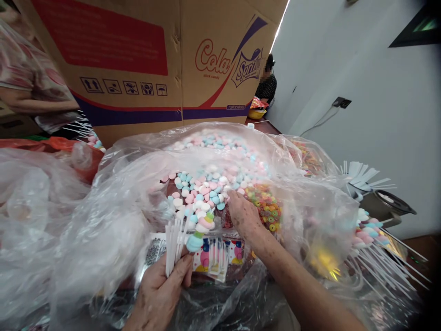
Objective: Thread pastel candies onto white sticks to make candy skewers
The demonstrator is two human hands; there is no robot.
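Observation:
My left hand (164, 280) is closed around a bunch of white sticks (175, 241). Beside them, at the same fingers, a candy skewer (200, 234) carries pink, blue and green-yellow pieces. My right hand (244, 215) reaches into the near edge of a heap of pink, blue and white marshmallow-like candies (206, 188). Its fingers are bunched together, and the tips are too hidden to show what they hold. Ring gummies (268, 211) in yellow, green and orange lie just right of that hand. Between my hands sits a printed packet (237, 250) with more white sticks (217, 257) on it.
Clear plastic sheeting (113, 220) surrounds the candy. A large cardboard box (138, 46) stands behind. At right are finished-looking candy sticks (372, 234) and a grey container (389, 207). One person (31, 78) is at far left, another (268, 85) behind the box.

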